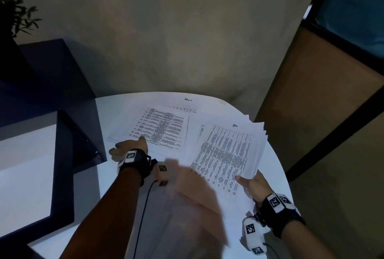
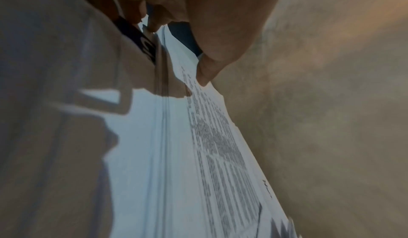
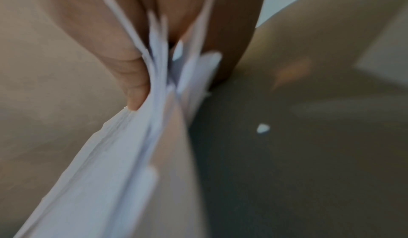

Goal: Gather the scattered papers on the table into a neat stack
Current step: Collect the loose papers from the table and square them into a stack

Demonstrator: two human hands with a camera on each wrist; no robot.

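Blurred sheet (image 1: 197, 194) sat closest to the lens in the head view, low centre over the table (image 1: 116, 109). It was too smeared to tell what held it. Left hand (image 1: 126, 147) was at the near edge of the left pile (image 1: 162, 128), which lay flat on the table. Right hand (image 1: 253, 184) gripped the near corner of the fan (image 1: 226, 150), a sheaf on the table's right side with its far corners splayed. Pile and fan sat just beside each other, and their edges seemed to overlap.

Left wrist view: left thumb (image 2: 209, 63) pressed on the top printed page with the fingers curled behind, so the hand was pinched onto the pile. Sheet edges below it were not flush.

Right wrist view: heavy blur. Right thumb (image 3: 132, 84) was clamped on the fan, with paper edges spraying out either side of it.

My read: the step was merging the two bundles.
- Lift the pile as one block, pinch kept firm, and lay it on the fan.
- Pick up the loose sheet too.
- Then ease both grips and tap the long edge on the table, then the short edge.
- Squaring while the fan is clamped tight won't work, because the sheets can't slide.
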